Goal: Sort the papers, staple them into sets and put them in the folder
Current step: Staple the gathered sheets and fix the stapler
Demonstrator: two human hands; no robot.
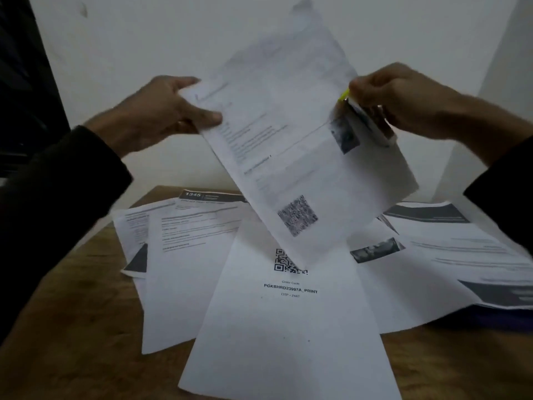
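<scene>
Head view, nearest the camera: a wooden table (72,327) carries a loose spread of printed papers. Closest lies a sheet with a QR code (288,327), the line "PGKBHRD23997A_PRINT" printed under the code; it overlaps its neighbours on both sides. To its left sits a text sheet (178,269), partly covering another page with a dark corner (135,243), and behind those a page with a dark "1345" header band (207,196). To the right, sheets with dark banners (461,255) fan out toward the table edge, and a dark blue folder edge (496,316) shows from under them, though little of it can be seen. Above this spread, both hands, in dark sleeves, hold up a set of papers (288,145), tilted, with its QR-coded lower end hanging over the table sheets. The left hand (161,111) grips the set's left edge, thumb on the front face and fingers behind. The right hand (403,99) is curled round a stapler (366,116) with a yellow-green tip, which sits at the set's right edge beside a small dark photo; motion blur hides whether its mouth is around the paper. Farthest back stands a plain white wall (173,39), with a dark panel (26,82) at the far left.
</scene>
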